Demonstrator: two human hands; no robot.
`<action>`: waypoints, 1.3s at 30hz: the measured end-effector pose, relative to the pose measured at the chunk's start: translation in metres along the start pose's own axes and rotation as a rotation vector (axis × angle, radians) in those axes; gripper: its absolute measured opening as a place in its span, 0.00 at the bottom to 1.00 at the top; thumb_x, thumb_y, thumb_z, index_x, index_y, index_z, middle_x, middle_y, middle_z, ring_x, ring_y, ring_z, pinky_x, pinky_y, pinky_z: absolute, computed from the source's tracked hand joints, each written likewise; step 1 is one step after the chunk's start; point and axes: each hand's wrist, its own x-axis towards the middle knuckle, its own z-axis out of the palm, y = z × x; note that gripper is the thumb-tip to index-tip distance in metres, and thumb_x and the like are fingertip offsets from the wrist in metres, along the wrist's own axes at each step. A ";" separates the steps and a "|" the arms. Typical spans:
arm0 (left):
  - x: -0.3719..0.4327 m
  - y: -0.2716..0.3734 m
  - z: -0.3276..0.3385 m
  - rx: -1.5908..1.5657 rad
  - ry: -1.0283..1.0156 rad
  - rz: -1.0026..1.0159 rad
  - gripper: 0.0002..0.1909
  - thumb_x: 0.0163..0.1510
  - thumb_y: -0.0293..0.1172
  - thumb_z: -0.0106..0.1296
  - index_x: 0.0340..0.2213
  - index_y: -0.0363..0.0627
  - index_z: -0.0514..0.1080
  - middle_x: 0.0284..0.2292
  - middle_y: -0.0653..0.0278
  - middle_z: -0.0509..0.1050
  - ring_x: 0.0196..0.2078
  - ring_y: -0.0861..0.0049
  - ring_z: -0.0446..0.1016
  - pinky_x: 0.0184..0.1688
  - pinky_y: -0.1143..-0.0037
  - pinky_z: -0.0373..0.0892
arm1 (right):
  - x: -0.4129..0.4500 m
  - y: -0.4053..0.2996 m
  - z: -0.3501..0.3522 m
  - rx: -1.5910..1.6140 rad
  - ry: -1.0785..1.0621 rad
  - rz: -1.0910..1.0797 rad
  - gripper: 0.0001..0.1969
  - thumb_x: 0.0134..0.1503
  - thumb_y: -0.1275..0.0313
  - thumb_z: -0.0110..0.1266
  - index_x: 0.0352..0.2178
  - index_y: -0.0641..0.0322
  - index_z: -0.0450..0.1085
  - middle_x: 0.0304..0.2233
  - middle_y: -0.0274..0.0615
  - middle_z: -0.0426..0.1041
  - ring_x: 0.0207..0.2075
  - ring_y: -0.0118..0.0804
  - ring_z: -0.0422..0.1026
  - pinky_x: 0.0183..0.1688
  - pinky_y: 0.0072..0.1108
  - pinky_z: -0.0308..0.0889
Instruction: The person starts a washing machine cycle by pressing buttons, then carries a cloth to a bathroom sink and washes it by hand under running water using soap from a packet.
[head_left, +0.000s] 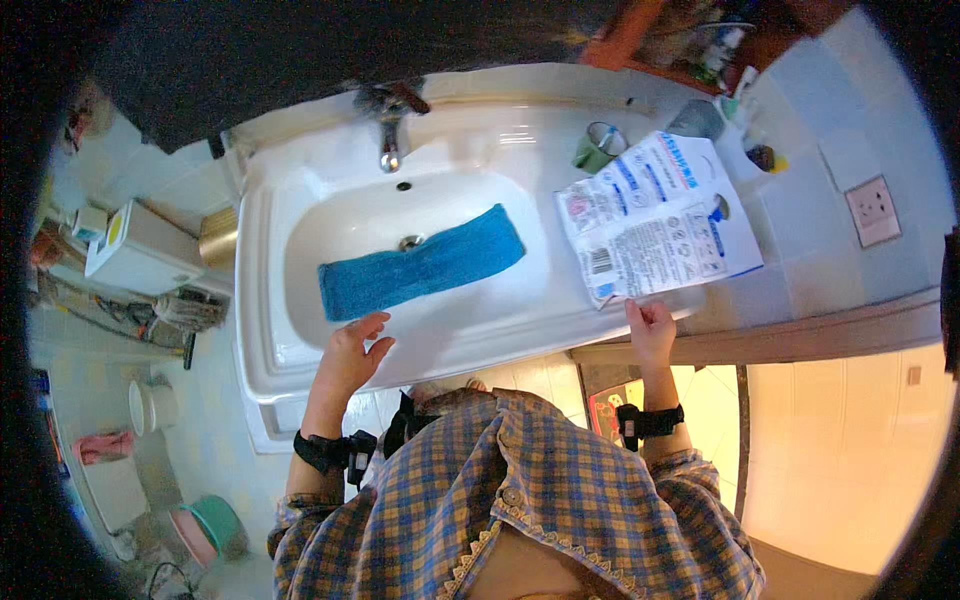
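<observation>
A blue terry cloth (424, 262) lies lengthwise in the white washbasin (315, 225), partly over the drain. My left hand (352, 352) is over the basin's front rim, just below the cloth's left end. Its fingers are apart and hold nothing. My right hand (652, 334) is at the front right rim with its fingers curled. Its fingertips meet the lower edge of a white printed plastic packet (652, 225); whether they grip it is unclear. The packet slants over the right ledge towards the tiled wall, overlapping a green cup (600, 148).
A chrome faucet (390, 146) stands behind the basin. At right are a wall socket (872, 211) and a wooden shelf (622, 37). To the left are a white bin (142, 247), a grey mop head (187, 309) and a green basin (214, 521) on the floor.
</observation>
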 end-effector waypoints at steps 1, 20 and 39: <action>0.004 0.005 0.005 -0.031 -0.015 0.033 0.16 0.38 0.28 0.52 0.33 0.40 0.67 0.27 0.54 0.70 0.28 0.68 0.70 0.30 0.75 0.66 | -0.002 0.013 -0.002 0.083 0.125 0.052 0.12 0.40 0.68 0.57 0.19 0.66 0.62 0.14 0.32 0.63 0.16 0.22 0.59 0.19 0.14 0.56; -0.004 0.031 0.008 -0.011 -0.029 0.115 0.15 0.40 0.29 0.51 0.33 0.41 0.67 0.27 0.55 0.71 0.28 0.68 0.71 0.29 0.75 0.67 | 0.036 0.022 0.060 0.510 0.124 0.202 0.17 0.41 0.78 0.52 0.35 0.73 0.62 0.35 0.42 0.65 0.35 0.31 0.64 0.36 0.18 0.59; 0.080 0.043 0.077 -0.953 -0.607 0.066 0.40 0.36 0.34 0.57 0.48 0.40 0.48 0.43 0.52 0.60 0.48 0.66 0.56 0.48 0.69 0.54 | -0.017 -0.109 -0.027 0.903 -0.304 -0.020 0.18 0.40 0.83 0.47 0.37 0.67 0.59 0.35 0.40 0.65 0.38 0.32 0.64 0.39 0.23 0.60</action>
